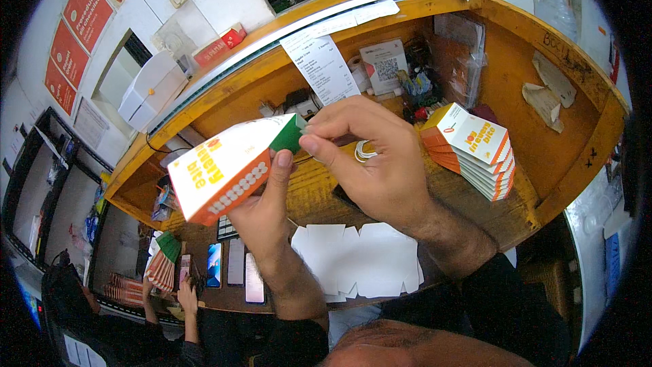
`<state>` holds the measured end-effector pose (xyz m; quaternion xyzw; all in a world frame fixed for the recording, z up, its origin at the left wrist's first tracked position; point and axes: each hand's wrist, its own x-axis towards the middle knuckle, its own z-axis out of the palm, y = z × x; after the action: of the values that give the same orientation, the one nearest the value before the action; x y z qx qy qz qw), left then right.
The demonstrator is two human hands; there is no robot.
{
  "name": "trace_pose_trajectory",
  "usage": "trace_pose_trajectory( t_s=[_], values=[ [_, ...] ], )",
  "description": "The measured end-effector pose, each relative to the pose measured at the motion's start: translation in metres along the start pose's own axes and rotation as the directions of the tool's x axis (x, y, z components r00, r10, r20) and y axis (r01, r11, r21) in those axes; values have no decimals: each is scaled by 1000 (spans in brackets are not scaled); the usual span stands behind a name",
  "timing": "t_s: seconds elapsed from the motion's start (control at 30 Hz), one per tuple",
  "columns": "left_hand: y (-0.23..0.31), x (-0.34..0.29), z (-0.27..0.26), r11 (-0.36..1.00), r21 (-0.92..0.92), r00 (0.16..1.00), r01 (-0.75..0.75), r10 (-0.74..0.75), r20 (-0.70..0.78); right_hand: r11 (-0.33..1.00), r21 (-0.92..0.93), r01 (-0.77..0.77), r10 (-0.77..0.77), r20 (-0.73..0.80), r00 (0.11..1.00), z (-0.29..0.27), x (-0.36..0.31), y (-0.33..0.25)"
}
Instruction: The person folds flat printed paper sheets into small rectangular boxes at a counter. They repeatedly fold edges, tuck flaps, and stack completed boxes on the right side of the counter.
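Observation:
A white food carton [224, 153] with orange and green sides is held up in front of me, tilted, its green end toward the right. My left hand [263, 221] grips it from below, the thumb along its orange side. At the green end, my right hand [377, 163] has thumb and forefinger pinched on a small pale flap. The inside of the carton is hidden. Below my hands, flat white unfolded carton sheets [360, 258] lie in a pile on the wooden desk [305, 198].
On the right stands a stack of nested cartons [468, 143]. A long receipt [319, 64] hangs from the shelf edge. A blue-screened phone [214, 265] and a lit phone [255, 278] lie at left. Beyond them, another person's hand [188, 295] is near more stacked cartons [161, 268].

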<state>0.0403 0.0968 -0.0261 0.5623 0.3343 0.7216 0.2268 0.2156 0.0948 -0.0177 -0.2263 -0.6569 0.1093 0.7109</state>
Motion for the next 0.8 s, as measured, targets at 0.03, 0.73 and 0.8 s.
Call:
trace_pose_trajectory(
  t_s=[0.03, 0.73, 0.8],
  values=[
    [-2, -1, 1, 999, -22, 1000, 30, -30, 7, 1000, 29, 4, -5, 18, 1000, 0, 0, 0],
    [-19, -1, -13, 899, -342, 939, 273, -172, 297, 994, -39, 103, -101, 59, 993, 2, 0, -5],
    [-19, -1, -17, 909, -325, 938, 261, -160, 306, 993, -44, 109, -106, 73, 992, 2, 0, -4]
  ],
)
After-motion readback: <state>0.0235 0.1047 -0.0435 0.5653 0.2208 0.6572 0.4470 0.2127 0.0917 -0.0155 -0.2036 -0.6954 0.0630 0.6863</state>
